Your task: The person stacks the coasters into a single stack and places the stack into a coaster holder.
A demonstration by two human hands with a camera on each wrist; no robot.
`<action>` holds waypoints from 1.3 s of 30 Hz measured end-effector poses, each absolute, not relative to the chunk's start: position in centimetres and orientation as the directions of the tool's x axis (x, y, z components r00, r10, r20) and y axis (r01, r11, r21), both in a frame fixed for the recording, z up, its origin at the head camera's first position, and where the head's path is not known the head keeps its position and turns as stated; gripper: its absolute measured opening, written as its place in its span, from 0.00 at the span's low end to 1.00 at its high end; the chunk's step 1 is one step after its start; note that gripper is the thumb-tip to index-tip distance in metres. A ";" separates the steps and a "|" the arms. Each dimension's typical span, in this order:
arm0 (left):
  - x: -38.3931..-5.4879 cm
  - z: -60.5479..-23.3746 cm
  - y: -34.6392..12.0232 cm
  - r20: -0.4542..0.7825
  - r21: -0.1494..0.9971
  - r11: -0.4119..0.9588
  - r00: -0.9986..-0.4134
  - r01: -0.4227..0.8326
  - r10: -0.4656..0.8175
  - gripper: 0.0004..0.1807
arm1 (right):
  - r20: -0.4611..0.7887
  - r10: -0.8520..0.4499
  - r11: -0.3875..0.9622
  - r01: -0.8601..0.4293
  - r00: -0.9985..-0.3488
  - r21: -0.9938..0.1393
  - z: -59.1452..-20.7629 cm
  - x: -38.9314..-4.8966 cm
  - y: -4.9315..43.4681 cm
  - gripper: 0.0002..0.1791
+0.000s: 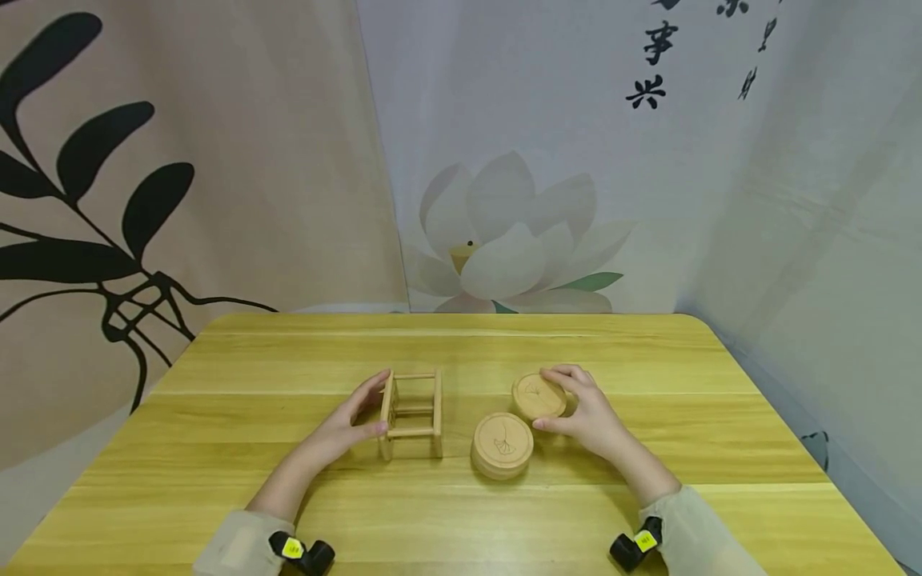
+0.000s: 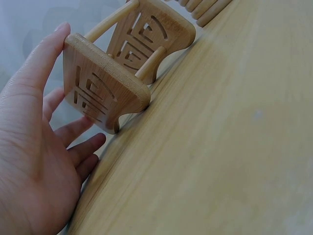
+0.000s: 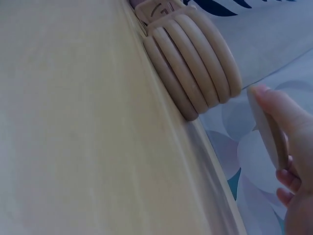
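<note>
A wooden coaster holder (image 1: 436, 416), with two cut-out side panels joined by rods, stands on the table. My left hand (image 1: 338, 428) grips its left panel between thumb and fingers, at the panel's opposite edges; the left wrist view shows the cut-out pattern on that panel (image 2: 105, 83). Right of the holder sits a stack of round wooden coasters (image 1: 503, 442), the top one engraved with a ginkgo leaf. My right hand (image 1: 587, 412) pinches a single coaster (image 1: 539, 396) by its rim, behind and right of the stack. In the right wrist view this coaster (image 3: 268, 129) is tilted, held apart from the stack.
The wooden table (image 1: 461, 520) has rounded far corners. Behind it hangs a cloth backdrop (image 1: 547, 120) with a printed lotus, dark leaves and characters. Dark wrist cameras (image 1: 302, 554) are strapped over both sleeves.
</note>
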State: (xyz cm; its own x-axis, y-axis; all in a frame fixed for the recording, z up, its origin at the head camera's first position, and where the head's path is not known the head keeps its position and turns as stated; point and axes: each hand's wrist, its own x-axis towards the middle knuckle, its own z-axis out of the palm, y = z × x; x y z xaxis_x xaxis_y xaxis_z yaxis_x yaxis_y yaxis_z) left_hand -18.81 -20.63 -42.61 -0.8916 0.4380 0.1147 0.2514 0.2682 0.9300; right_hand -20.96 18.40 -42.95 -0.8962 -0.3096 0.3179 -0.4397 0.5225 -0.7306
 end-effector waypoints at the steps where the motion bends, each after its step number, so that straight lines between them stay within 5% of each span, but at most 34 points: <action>1: -18.7 -42.4 -20.5 0.112 0.930 0.270 -0.892 0.250 0.439 0.39 | 0.322 -0.311 0.521 -0.444 -0.894 -0.729 -42.9 -20.9 18.3 0.45; 39: -18.6 -42.1 -20.5 0.106 0.925 0.288 -0.896 0.249 0.431 0.39 | 0.308 -0.426 0.461 -0.496 -0.851 -0.735 -42.4 -18.0 15.8 0.44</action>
State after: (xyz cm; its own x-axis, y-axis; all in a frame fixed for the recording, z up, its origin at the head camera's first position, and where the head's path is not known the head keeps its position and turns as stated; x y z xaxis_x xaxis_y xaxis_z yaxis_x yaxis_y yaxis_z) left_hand -18.58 -20.52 -42.14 -0.8961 0.4308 0.1064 0.2485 0.2884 0.9247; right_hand -18.00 15.76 -42.38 -0.8510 -0.4257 0.3075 -0.4965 0.4615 -0.7352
